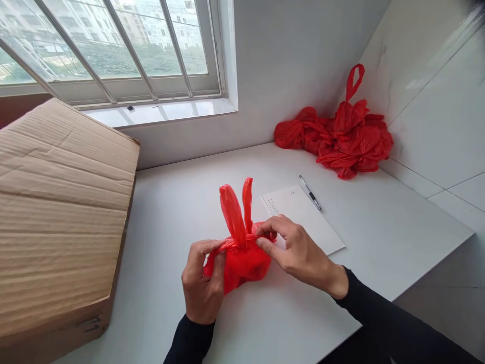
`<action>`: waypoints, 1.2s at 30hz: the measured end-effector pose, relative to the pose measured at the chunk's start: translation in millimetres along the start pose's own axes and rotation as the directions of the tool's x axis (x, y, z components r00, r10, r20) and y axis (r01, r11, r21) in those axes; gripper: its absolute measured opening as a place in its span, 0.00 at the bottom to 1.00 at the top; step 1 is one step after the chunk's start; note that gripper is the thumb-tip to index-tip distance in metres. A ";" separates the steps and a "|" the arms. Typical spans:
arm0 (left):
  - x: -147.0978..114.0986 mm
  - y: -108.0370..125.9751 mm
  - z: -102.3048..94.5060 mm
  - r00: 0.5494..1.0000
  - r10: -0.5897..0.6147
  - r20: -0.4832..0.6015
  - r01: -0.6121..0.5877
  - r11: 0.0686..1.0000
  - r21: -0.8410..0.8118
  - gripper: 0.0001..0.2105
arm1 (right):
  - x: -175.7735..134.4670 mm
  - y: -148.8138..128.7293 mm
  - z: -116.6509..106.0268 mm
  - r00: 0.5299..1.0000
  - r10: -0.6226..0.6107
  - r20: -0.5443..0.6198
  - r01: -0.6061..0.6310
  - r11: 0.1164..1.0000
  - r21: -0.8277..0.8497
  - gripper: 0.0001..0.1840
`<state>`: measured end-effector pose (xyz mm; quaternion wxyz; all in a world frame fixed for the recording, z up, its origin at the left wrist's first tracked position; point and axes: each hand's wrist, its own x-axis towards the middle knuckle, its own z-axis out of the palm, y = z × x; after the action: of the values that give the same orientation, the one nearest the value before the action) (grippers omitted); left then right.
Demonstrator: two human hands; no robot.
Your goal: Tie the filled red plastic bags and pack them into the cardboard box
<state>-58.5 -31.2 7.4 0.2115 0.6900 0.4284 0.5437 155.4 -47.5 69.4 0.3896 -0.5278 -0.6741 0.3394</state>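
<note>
Near bag [246,268] is showing bright red; heaped bags [352,141] are showing deeper red. Box [56,202] is displaying tan with striped creases. Tabletop [174,202] is gleaming white; paper [306,215] is bearing dark marks on white. Sleeves [382,308] are showing black. Wall tiles [443,111] are showing white, perhaps grey-veined.

Indoors, home or workroom unclear: barred window [102,50] onto tall buildings [147,23], painted wall [288,60], tiled wall [435,106], white table [390,222], cardboard box [64,202].

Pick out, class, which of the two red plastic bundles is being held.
The nearer red bag, pinched by both the left hand and the right hand. The other red bundle, farther back, has no hand on it.
</note>
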 end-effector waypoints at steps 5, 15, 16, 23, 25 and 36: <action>3.4 -6.4 -3.4 0.991 -0.057 -0.119 0.060 0.998 0.019 0.09 | -7.4 11.0 -15.1 0.975 0.196 -0.103 -0.192 0.980 0.045 0.04; 3.4 15.4 1.6 0.967 0.255 -0.006 -0.250 0.953 0.170 0.10 | -11.9 3.0 -8.4 0.988 0.150 0.035 -0.151 0.988 0.040 0.12; 3.9 13.0 -0.2 0.973 0.223 -0.056 -0.211 0.963 0.169 0.10 | -12.4 4.5 -9.6 0.986 0.169 -0.006 -0.168 0.984 0.062 0.12; 5.0 6.1 -9.0 0.962 -0.047 -0.271 0.065 0.996 0.061 0.06 | -21.3 15.6 -16.1 0.948 0.272 -0.165 -0.236 0.949 0.211 0.09; 1.9 12.0 -7.3 0.981 -0.048 -0.187 0.060 0.996 0.059 0.12 | -23.5 11.5 -14.8 0.958 0.249 -0.139 -0.220 0.956 0.196 0.06; 1.0 26.0 -7.0 0.914 -0.149 -0.378 0.169 0.985 0.021 0.03 | -32.7 5.0 -16.5 0.931 0.266 -0.251 -0.201 0.945 0.257 0.12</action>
<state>-55.6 -45.8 29.9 0.1508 0.5416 0.5300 0.6349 176.8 -77.5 67.4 0.4961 -0.5996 -0.5002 0.3797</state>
